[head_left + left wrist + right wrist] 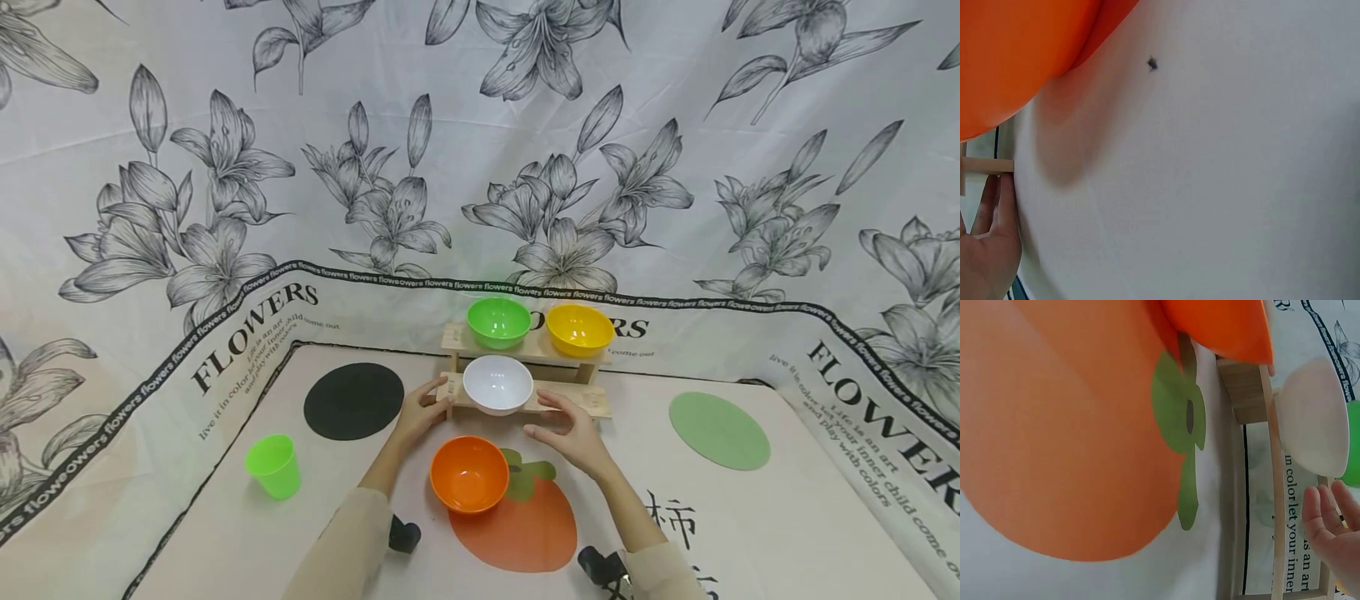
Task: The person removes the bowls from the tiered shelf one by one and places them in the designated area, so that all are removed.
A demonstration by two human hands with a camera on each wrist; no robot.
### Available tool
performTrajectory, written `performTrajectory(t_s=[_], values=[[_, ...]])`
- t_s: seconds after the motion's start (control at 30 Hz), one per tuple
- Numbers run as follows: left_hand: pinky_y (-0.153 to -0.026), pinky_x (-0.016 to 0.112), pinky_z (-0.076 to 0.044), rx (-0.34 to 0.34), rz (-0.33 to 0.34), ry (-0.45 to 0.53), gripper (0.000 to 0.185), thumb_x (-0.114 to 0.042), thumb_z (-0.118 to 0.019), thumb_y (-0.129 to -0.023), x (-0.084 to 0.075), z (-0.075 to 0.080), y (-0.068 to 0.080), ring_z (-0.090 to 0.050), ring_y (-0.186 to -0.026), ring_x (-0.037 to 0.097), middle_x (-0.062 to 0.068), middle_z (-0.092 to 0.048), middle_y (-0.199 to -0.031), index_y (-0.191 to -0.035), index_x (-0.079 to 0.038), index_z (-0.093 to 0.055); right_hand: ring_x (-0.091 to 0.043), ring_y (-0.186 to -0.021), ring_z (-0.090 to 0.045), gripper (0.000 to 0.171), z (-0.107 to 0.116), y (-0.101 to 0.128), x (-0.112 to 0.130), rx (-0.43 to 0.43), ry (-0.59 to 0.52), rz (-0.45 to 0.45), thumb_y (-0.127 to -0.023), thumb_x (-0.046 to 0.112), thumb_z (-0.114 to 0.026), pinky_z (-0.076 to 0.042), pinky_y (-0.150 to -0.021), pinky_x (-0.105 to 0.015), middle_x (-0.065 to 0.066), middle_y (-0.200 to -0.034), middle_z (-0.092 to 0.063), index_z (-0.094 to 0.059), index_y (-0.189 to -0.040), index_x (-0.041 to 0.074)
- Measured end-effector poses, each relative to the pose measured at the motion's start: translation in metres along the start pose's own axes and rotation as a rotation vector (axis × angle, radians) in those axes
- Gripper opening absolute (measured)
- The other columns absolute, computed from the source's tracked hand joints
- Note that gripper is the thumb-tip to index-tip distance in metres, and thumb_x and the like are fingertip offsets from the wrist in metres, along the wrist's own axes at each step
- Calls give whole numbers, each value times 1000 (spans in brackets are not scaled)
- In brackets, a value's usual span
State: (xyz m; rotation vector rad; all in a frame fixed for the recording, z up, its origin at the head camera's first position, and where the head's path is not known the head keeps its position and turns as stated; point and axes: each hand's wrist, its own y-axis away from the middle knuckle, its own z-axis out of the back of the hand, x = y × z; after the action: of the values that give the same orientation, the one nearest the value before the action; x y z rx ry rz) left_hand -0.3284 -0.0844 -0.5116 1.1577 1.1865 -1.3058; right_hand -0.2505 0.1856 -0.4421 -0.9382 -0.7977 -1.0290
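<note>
A two-step wooden rack (pixel 555 398) stands at the back of the table. On its lower step sits a white bowl (pixel 498 385), a little left of the middle. My left hand (pixel 418 414) is at the rack's left end, and its extended fingers (pixel 1007 203) touch the wood in the left wrist view. To the right of the white bowl, my right hand (pixel 573 435) is held with fingers spread and nothing in it. Its fingertips (pixel 1312 495) are close to the bowl's rim in the right wrist view. An orange bowl (pixel 469 475) stands on the table between my forearms.
The upper step carries a green bowl (pixel 498 322) and a yellow bowl (pixel 579 330). At left are a green cup (pixel 273 467) and a black round mat (pixel 354 401). A pale green round mat (pixel 720 431) lies at right. Flower-printed cloth (pixel 405 208) hangs behind the rack.
</note>
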Motion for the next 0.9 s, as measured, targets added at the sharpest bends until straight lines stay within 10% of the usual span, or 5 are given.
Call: performTrajectory(t_s=[0.43,0.9], values=[[-80,44,-55,55,-24,21,48,-6,-65,-88,-26,4,16,-62,-86,29,28,-63,-100,-132,6,-50,-44,-128,-38,75,2,-30,-7,8,-90,-87,-79,7,-74,-37,-101,-55,-26,-144,-34,-35,-143,3],[-73,31,-57,17,-26,37,48,-8,-67,-87,-1,0,1,-63,-82,20,24,-65,-98,-131,0,-53,-41,-125,-42,82,-12,-48,-10,115,-114,-88,-77,11,-77,-35,-105,-51,-20,-148,-31,-32,-146,5]])
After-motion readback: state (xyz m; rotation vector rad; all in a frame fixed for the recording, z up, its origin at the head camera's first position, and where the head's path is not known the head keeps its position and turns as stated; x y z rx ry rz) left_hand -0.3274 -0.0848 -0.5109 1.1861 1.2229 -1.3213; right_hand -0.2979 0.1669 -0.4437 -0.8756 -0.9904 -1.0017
